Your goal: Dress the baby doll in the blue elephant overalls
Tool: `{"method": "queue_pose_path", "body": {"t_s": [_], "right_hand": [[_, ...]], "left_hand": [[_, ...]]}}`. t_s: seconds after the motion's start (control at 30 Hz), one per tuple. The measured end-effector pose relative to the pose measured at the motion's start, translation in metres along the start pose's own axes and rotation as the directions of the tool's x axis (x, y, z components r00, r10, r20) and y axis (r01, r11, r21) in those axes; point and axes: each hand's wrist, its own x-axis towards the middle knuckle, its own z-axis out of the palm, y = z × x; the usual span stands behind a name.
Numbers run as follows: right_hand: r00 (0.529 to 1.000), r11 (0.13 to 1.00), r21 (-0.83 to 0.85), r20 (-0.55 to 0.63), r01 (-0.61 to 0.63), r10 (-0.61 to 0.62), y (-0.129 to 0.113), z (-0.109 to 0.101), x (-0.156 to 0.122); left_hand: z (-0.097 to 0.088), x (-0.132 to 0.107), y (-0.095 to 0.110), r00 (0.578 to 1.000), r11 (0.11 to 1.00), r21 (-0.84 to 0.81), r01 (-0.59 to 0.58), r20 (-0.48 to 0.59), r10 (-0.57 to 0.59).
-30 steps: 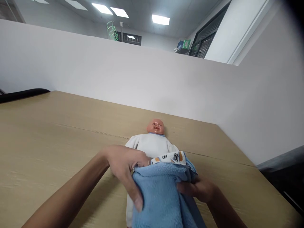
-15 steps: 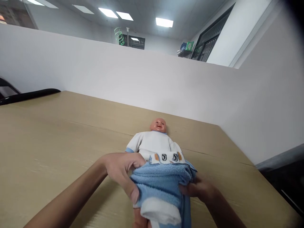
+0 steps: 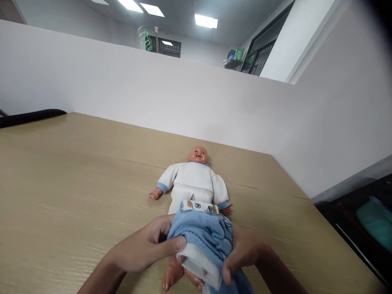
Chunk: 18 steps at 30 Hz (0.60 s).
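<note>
Lying bunched over the legs of a doll [image 3: 191, 181], the blue fleece garment [image 3: 203, 234] sits at the lower centre of the head view, clamped between both hands. The left hand [image 3: 143, 251] closes on it from 8 o'clock, with the thumb pressed across the white cuff [image 3: 199, 265] at the garment's near end and the other fingers curled in behind the cloth at its left edge. The right hand [image 3: 243, 255] closes on it from 4 o'clock, thumb tip at the near end of the cuff and palm against the garment's right flank; its remaining fingers are hidden by the cloth. The garment thus lies directly between the two grips and touches both. A patterned band [image 3: 199, 206] forms its far edge at 12 o'clock, against the hem of the doll's white top. The doll lies on its back with its head toward 12 o'clock and its arms spread toward 9 and 3 o'clock. One bare foot [image 3: 170, 279] projects from under the cuff at 7 o'clock, just below the left thumb. The doll rests on a light wooden table [image 3: 76, 183]. A white partition [image 3: 153, 90] bounds the table's far side, from 9 round to 2 o'clock. A black curved edge [image 3: 30, 116] shows at 10 o'clock beyond the table's left corner. A teal object [image 3: 375, 220] lies on a dark surface at 3 o'clock, well apart from the hands. Ceiling light panels [image 3: 206, 20] appear above the partition at 12 o'clock.
</note>
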Motion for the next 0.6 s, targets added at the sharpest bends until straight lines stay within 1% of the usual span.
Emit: {"method": "queue_pose_path", "body": {"t_s": [0.1,0.17,0.27,0.33,0.37,0.4,0.43,0.47,0.5,0.53,0.57,0.6], "right_hand": [[1.000,0.990,0.140,-0.016,-0.005,0.007,0.002,0.007,-0.004],[1.000,0.987,0.162,-0.014,-0.021,0.024,0.000,0.014,-0.007],[0.999,0.987,0.153,-0.024,-0.038,0.042,-0.004,0.028,-0.010],[0.994,0.992,0.122,-0.105,-0.022,0.035,0.000,0.038,-0.010],[0.982,0.997,0.078,-0.186,-0.025,0.039,0.005,0.044,-0.010],[0.952,0.998,0.015,-0.302,-0.054,0.056,0.011,0.049,-0.010],[0.896,0.993,-0.050,-0.437,-0.109,0.077,0.018,0.053,-0.010],[0.819,0.979,-0.105,-0.568,-0.174,0.085,0.026,0.057,-0.010],[0.740,0.961,-0.152,-0.669,-0.230,0.071,0.033,0.060,-0.009],[0.679,0.943,-0.198,-0.733,-0.267,0.038,0.038,0.062,-0.007],[0.643,0.928,-0.249,-0.765,-0.276,-0.014,0.043,0.062,-0.005],[0.633,0.915,-0.307,-0.771,-0.262,-0.077,0.045,0.062,-0.003]], "left_hand": [[0.012,-0.016,-0.014,0.991,0.998,0.007,0.066,-0.120,-0.064],[0.017,-0.027,-0.020,0.976,0.991,0.029,0.130,-0.177,-0.123],[0.024,-0.039,-0.019,0.938,0.968,0.095,0.234,-0.283,-0.199],[0.028,-0.040,-0.017,0.910,0.955,0.112,0.276,-0.349,-0.222],[0.030,-0.039,-0.016,0.898,0.950,0.111,0.290,-0.376,-0.230],[0.032,-0.037,-0.016,0.883,0.945,0.109,0.310,-0.402,-0.243],[0.032,-0.035,-0.018,0.865,0.938,0.111,0.329,-0.434,-0.252],[0.032,-0.033,-0.021,0.844,0.930,0.123,0.347,-0.473,-0.253],[0.031,-0.031,-0.025,0.823,0.920,0.146,0.364,-0.512,-0.245],[0.029,-0.029,-0.029,0.802,0.908,0.178,0.378,-0.553,-0.225],[0.027,-0.027,-0.033,0.786,0.896,0.220,0.387,-0.586,-0.196],[0.024,-0.025,-0.037,0.779,0.881,0.266,0.391,-0.606,-0.162]]}}
